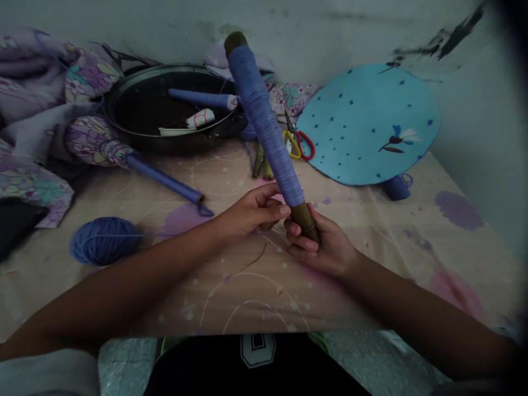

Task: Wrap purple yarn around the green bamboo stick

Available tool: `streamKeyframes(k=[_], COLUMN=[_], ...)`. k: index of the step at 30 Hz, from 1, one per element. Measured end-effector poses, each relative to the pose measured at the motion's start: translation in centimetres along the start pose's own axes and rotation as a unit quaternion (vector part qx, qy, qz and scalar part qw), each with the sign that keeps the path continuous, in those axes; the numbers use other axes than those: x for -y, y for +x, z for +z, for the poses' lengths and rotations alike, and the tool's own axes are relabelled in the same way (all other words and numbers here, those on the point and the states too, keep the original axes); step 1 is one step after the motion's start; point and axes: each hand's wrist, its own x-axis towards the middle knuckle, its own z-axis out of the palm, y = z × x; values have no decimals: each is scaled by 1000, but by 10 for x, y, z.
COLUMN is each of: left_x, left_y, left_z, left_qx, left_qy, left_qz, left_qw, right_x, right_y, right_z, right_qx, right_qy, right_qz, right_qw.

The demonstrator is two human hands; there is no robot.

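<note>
A bamboo stick wound with blue yarn (266, 126) tilts up and to the left over the table, its bare greenish ends showing. My right hand (324, 239) wraps its fingers round the bare lower end. My left hand (264, 209) is at the bottom of the winding, thumb and forefinger pinched together beside the stick. A yarn strand runs from a blue yarn ball (106, 240) at the left toward my left hand; whether the pinch holds that strand is hard to see.
A black pan (165, 137) at the back left holds another blue-wrapped stick (200, 99). Near the wall lie scissors (297, 140) with red and yellow handles and a round blue dotted mat (363, 126). A cloth-bundled blue rod (165, 179) and floral fabric (37, 170) occupy the left.
</note>
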Motion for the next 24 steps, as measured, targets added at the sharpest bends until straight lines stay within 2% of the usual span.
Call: streamKeyframes(k=[4,7,11,18,24], left_x=[-2,0,2,-2,-4], left_y=[1,2,4,1,-1], left_z=[-1,-3,-5,-1,1], left_qx=[-20,-47,-51,-13,-4], left_qy=[28,47,63,38,-5], left_qz=[5,20,27,17,3], left_qw=[999,998,996,999,1000], right_x=[0,0,-2,-3,-1], right_y=[-1,-3,-3,-1,-2], right_z=[1,4,4,0,1], right_qx=[-3,-25,-47,-32,-18], right_qy=[-16,-36,-50,-38,-26], right_qz=[-9,-53,-88,-37,-7], right_qw=[1000,998,994,998,999])
